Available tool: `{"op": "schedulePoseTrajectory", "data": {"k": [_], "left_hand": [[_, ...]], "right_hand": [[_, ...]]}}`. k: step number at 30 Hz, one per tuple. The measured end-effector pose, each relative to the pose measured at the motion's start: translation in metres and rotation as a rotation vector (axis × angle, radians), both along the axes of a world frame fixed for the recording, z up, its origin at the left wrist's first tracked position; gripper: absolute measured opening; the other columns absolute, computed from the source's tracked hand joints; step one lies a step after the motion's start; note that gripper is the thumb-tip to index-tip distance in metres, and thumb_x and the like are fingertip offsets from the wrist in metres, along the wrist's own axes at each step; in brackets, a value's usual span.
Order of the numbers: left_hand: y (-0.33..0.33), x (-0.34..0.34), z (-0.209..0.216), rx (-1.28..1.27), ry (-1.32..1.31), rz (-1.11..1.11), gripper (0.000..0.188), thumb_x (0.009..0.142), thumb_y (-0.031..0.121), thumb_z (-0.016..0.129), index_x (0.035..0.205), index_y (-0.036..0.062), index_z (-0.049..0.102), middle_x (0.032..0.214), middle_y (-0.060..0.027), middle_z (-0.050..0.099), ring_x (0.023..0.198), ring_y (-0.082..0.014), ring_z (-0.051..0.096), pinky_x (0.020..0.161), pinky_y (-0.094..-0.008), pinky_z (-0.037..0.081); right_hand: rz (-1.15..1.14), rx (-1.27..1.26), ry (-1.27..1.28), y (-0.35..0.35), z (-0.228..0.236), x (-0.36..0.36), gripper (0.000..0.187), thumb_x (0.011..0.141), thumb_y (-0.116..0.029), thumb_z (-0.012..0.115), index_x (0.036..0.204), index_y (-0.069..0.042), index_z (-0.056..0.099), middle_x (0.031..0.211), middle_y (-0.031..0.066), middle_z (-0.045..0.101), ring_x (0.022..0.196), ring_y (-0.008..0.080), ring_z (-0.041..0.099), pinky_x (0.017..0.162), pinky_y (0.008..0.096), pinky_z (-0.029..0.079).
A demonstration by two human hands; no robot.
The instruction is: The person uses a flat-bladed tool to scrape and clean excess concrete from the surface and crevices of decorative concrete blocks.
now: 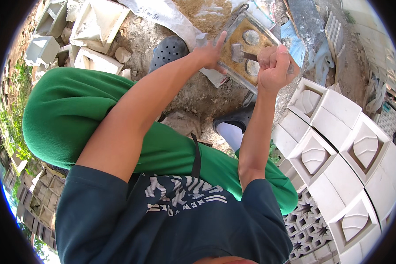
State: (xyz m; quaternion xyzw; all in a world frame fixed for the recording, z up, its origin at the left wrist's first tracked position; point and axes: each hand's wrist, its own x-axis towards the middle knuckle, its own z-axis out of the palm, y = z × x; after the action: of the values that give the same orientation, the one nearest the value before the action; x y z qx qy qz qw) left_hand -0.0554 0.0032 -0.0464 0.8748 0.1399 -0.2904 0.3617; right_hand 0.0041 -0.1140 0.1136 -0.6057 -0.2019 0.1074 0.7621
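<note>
A rectangular mold (238, 79) with a dark metal rim lies on the ground in front of me, filled with tan, sandy material. Pale round shapes show in its fill, and wire handles stick out at its ends. My left hand (210, 53) rests at the mold's left edge, thumb and fingers spread apart along the rim. Over the mold's right side, my right hand (273, 66) is closed around the handle of a hammer (236, 53). The hammer's blocky grey head is over the middle of the fill; whether it touches the fill I cannot tell.
White patterned blocks (339, 110) stand in rows on the right. Pale hollow castings (99, 26) are piled at the far left. Beside the mold are a white sack (160, 17), blue sheeting (290, 37) and my dark clogs (169, 50). Lattice blocks (308, 220) lie at the lower right.
</note>
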Motion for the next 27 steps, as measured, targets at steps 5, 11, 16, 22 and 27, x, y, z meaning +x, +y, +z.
{"op": "schedulePoseTrajectory", "data": {"k": [5, 11, 16, 22, 27], "left_hand": [[-0.001, 0.001, 0.006, -0.003, 0.001, 0.002, 0.143, 0.064, 0.06, 0.081, 0.147, 0.0196, -0.029, 0.147, -0.0339, 0.027, 0.128, -0.0476, 0.044, 0.103, -0.0534, 0.04], [0.0, 0.001, 0.008, 0.06, 0.037, -0.024, 0.145, 0.064, 0.063, 0.08, 0.146, 0.0167, -0.03, 0.146, -0.0337, 0.03, 0.127, -0.0474, 0.045, 0.102, -0.0536, 0.04], [-0.001, 0.002, 0.003, -0.012, -0.018, -0.019, 0.144, 0.064, 0.061, 0.08, 0.147, 0.0172, -0.029, 0.143, -0.0399, 0.029, 0.13, -0.0514, 0.039, 0.106, -0.0569, 0.035], [0.002, 0.0, 0.012, 0.034, -0.002, -0.035, 0.144, 0.065, 0.063, 0.079, 0.146, 0.0136, -0.03, 0.145, -0.0365, 0.028, 0.127, -0.0473, 0.045, 0.104, -0.0524, 0.039], [0.002, 0.002, 0.013, 0.011, 0.031, -0.036, 0.144, 0.065, 0.062, 0.079, 0.146, 0.0136, -0.03, 0.145, -0.0365, 0.029, 0.127, -0.0482, 0.044, 0.104, -0.0532, 0.039]], "right_hand": [[-0.089, -0.133, -0.138, 0.002, 0.012, 0.003, 0.044, 0.089, -0.006, 0.045, 0.049, -0.008, 0.027, 0.045, 0.0025, 0.031, 0.04, 0.0113, 0.027, 0.04, 0.028, 0.021], [-0.131, -0.024, -0.137, -0.001, 0.014, 0.008, 0.043, 0.088, -0.005, 0.044, 0.049, -0.008, 0.026, 0.045, 0.003, 0.032, 0.041, 0.0111, 0.027, 0.04, 0.0286, 0.022], [-0.185, -0.142, -0.086, 0.001, -0.017, -0.004, 0.037, 0.087, -0.008, 0.05, 0.052, -0.002, 0.04, 0.049, 0.0011, 0.04, 0.044, 0.0088, 0.033, 0.042, 0.0279, 0.025], [-0.096, -0.237, -0.164, -0.002, -0.01, -0.006, 0.035, 0.087, -0.011, 0.053, 0.055, 0.003, 0.05, 0.051, -0.0004, 0.046, 0.047, 0.0075, 0.038, 0.045, 0.0272, 0.026], [-0.067, -0.178, -0.031, 0.0, -0.014, -0.001, 0.038, 0.087, -0.012, 0.052, 0.052, 0.001, 0.047, 0.049, -0.0003, 0.043, 0.047, 0.0072, 0.036, 0.045, 0.0275, 0.024]]}}
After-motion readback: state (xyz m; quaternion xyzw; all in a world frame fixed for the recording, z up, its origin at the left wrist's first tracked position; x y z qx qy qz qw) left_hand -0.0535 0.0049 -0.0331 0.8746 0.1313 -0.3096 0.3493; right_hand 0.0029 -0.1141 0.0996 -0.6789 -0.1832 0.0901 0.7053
